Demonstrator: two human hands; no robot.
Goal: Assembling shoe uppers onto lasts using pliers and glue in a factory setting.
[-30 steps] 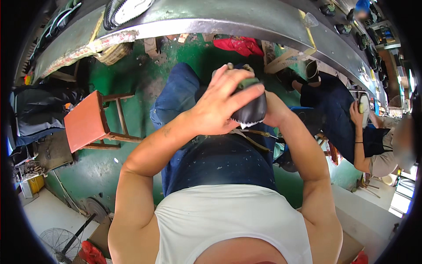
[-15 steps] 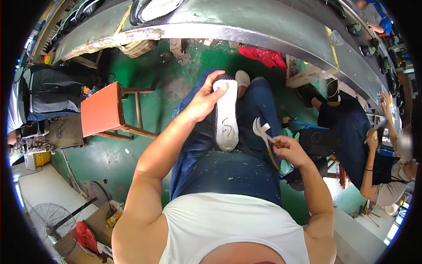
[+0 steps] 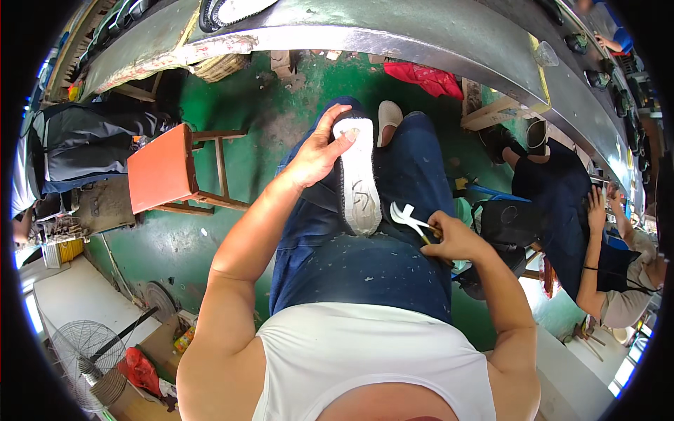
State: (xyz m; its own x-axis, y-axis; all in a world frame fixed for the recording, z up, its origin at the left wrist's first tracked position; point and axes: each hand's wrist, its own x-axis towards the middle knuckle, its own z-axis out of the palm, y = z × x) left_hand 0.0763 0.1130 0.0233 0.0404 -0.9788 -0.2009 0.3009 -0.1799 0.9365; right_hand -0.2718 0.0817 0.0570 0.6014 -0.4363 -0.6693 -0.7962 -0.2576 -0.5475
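My left hand (image 3: 319, 153) grips a shoe (image 3: 359, 184) that lies sole up along my lap. The thumb presses on its pale sole near the far end, and the fingers wrap round the side. A dark edge runs along the sole, which carries a dark scrawled mark, and the near end rests against my blue apron (image 3: 365, 274). To the right of the shoe, my right hand (image 3: 453, 236) is closed round the handles of metal lasting pincers (image 3: 405, 215). The curved head points left toward the shoe, apart from it. The palm hides part of the handles.
A long grey bench (image 3: 337, 38) crosses ahead, with a white-soled shoe (image 3: 235, 12) on it. An orange-topped stool (image 3: 160, 168) stands at left. A co-worker (image 3: 618, 274) sits at right near a black bag (image 3: 505, 223). A fan (image 3: 88, 358) is at lower left.
My right hand has turned the pincers and brought their head left and slightly down, closer to the shoe. The shoe's far end has tipped slightly left and up with my left hand.
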